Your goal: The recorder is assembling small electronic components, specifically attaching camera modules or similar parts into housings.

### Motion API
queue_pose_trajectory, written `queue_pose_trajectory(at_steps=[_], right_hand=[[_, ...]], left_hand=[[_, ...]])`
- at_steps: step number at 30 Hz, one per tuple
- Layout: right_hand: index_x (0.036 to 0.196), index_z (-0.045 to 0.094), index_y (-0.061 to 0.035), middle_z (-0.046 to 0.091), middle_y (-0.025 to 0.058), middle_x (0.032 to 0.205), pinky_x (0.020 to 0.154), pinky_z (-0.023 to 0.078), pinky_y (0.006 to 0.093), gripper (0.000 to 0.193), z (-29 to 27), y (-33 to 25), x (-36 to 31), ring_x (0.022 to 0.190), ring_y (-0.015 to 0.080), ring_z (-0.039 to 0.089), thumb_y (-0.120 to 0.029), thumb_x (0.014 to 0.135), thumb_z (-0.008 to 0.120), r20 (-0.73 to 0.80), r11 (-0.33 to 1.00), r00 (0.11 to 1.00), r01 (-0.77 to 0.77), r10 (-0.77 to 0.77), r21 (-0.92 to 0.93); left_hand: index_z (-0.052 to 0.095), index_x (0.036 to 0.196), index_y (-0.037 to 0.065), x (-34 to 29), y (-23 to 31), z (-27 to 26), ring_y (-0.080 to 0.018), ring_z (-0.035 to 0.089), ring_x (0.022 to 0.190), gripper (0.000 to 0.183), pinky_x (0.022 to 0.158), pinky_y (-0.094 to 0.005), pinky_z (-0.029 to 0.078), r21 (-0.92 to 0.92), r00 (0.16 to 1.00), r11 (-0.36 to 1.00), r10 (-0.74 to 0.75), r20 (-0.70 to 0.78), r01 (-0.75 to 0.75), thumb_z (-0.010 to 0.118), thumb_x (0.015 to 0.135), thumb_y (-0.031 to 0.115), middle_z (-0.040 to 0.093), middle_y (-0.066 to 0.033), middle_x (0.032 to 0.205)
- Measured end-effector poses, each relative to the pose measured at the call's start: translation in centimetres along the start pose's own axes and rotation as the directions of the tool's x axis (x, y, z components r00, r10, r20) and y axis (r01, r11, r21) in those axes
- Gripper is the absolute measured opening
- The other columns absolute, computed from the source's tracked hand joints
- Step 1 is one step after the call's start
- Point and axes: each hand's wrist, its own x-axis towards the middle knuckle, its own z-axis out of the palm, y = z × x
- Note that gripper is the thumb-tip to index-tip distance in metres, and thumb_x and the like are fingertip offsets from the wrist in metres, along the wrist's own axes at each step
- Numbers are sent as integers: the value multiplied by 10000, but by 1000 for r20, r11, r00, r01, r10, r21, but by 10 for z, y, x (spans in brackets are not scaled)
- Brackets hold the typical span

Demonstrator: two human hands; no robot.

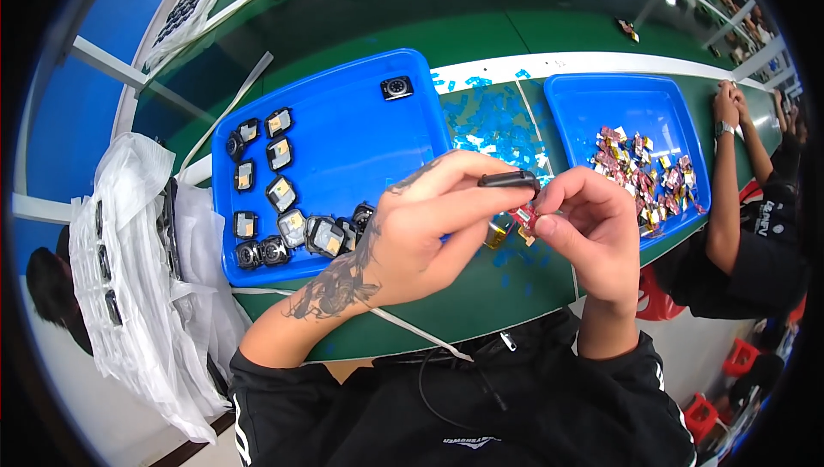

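Note:
Over the green table, my left hand [429, 231] is closed around a black watch case [508, 180], seen edge-on. Close beside it, my right hand [601, 231] pinches a small red circuit board [524, 215] between thumb and fingertips. A small silvery-gold battery [495, 235] hangs just under the board. The board touches or nearly touches the case; fingers hide the exact contact. Behind my left hand lies a blue tray [343, 74] with several black watch cases, mostly along its left and near sides. A second blue tray [618, 81] holds a heap of red boards with batteries [635, 177].
Blue film scraps [493, 124] litter the table between the trays. White plastic wrapping [129, 209] with black pieces stands at the left. A co-worker's hands [728, 106] are beyond the right tray. A white strip [498, 66] runs along the green conveyor [481, 29].

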Motion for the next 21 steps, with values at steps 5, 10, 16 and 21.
queue_pose_trajectory(at_steps=[5,10,16,21], right_hand=[[952,598,25,631,47,894,737,514,219,115,-6,1,8,815,80,611,28,862,669,101,992,993,-71,61,100],[930,597,14,612,31,884,731,501,215,108,-7,4,11,804,79,592,4,861,679,159,978,977,-164,143,130],[920,594,15,585,32,920,748,501,217,91,-3,-5,6,871,83,569,-13,874,668,74,991,997,-6,16,-133],[938,590,13,586,36,914,738,504,219,119,-7,5,3,861,83,568,7,856,677,58,996,996,-68,72,-61]], left_hand=[[717,1034,8,1,-3,0,-191,673,841,294,688,-295,547,44,999,999,0,-42,2,718,754,-78,656,-116,1048],[725,977,15,1,-3,-1,-186,673,830,246,661,-275,547,170,993,979,115,-32,-108,745,739,-44,668,-92,994],[709,877,1,-3,9,0,-184,683,772,159,628,-284,553,221,995,971,-100,7,96,719,730,-57,672,-90,945],[702,925,-24,-3,9,1,-179,694,783,161,669,-260,578,6,963,966,-259,70,259,680,770,-62,666,-110,926]])
